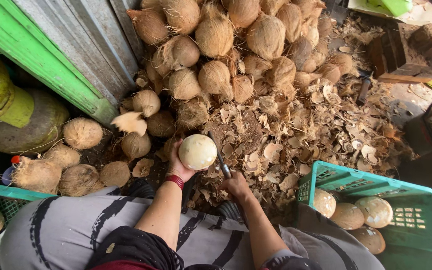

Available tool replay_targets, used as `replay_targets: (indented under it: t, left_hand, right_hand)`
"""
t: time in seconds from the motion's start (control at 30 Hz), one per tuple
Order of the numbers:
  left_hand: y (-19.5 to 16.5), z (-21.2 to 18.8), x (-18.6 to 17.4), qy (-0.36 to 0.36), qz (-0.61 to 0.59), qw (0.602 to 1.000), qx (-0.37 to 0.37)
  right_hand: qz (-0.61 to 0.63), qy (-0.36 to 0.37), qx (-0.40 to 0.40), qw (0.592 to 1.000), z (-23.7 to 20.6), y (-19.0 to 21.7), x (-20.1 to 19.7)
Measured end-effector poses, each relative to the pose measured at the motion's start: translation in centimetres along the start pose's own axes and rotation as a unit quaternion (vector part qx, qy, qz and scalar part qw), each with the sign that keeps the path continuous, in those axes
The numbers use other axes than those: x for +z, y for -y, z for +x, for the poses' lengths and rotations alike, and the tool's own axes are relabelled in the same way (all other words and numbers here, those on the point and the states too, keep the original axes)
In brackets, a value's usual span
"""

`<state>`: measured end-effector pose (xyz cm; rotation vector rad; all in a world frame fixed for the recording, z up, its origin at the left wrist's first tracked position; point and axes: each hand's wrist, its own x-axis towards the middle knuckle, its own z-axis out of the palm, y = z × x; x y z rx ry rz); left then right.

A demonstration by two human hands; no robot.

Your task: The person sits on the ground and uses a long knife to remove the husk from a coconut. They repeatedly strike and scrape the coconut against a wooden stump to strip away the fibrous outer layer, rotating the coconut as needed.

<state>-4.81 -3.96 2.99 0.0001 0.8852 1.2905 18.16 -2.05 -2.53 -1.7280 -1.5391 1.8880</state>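
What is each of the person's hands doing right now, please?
Left hand: closed around a round, pale, peeled coconut.
Right hand: closed on the handle of a dark metal knife.

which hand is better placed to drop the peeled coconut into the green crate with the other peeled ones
Probably the left hand: it already cradles the peeled coconut. The right hand is nearer the green crate but is closed on the knife, so it would first have to set that down.
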Motion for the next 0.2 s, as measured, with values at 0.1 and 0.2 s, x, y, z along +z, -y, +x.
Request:
replay_targets:
  t: [0.1, 0.2]
  left_hand:
    - [0.4, 0.7, 2.9, 0.076, 0.003, 0.997, -0.007]
    - [1.9, 1.6, 7.6, 0.148, -0.002, 0.989, -0.016]
  right_hand:
    - [0.058, -0.002, 0.015, 0.998, -0.1, -0.3, 0.5]
    - [0.075, -0.013, 0.015, 0.997, -2.1, 1.5, 1.5]
